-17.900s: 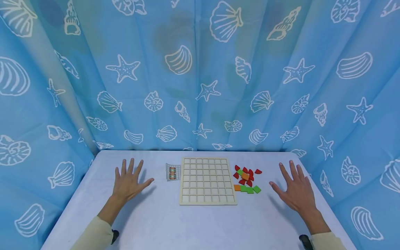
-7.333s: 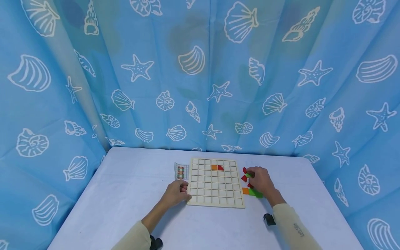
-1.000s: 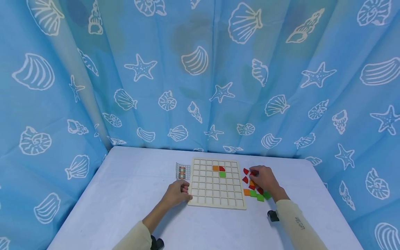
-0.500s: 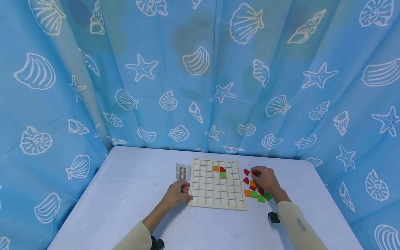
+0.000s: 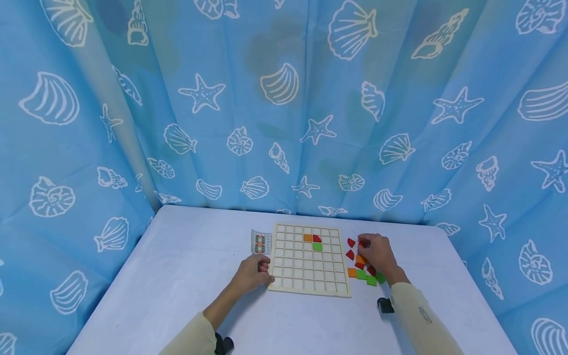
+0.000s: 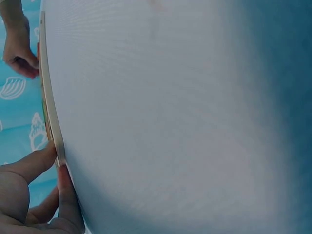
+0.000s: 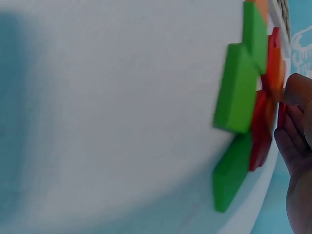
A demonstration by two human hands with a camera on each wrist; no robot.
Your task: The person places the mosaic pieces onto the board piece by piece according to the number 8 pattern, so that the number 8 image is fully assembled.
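Observation:
My left hand (image 5: pixel 249 276) grips the near left corner of the pale wooden grid board (image 5: pixel 309 292), thumb at its edge in the left wrist view. In the board's cells sit an orange square tile (image 5: pixel 308 238), a red quarter-circle tile (image 5: pixel 317 238) to its right and a green square tile (image 5: pixel 317 246) below the red one. Over the loose pieces right of the board, my right hand (image 5: pixel 378 254) pinches a red tile (image 7: pixel 282 115) between thumb and fingers. Around it lie more red quarter-circles (image 5: pixel 350 255), an orange square (image 5: pixel 352 272) and several green squares (image 5: pixel 372 280).
A small card (image 5: pixel 261 242) printed with a coloured grid pattern lies at the board's left edge. The white-covered table (image 5: pixel 301 325) meets a blue shell-patterned curtain (image 5: pixel 266 118) behind and at both sides. A second orange tile (image 5: pixel 361 259) rests among the red pieces.
The hands, spread apart at first, came to the board and the pieces. Orange and red tiles, then the green one, were set in the board. Over the last second the right hand barely moves.

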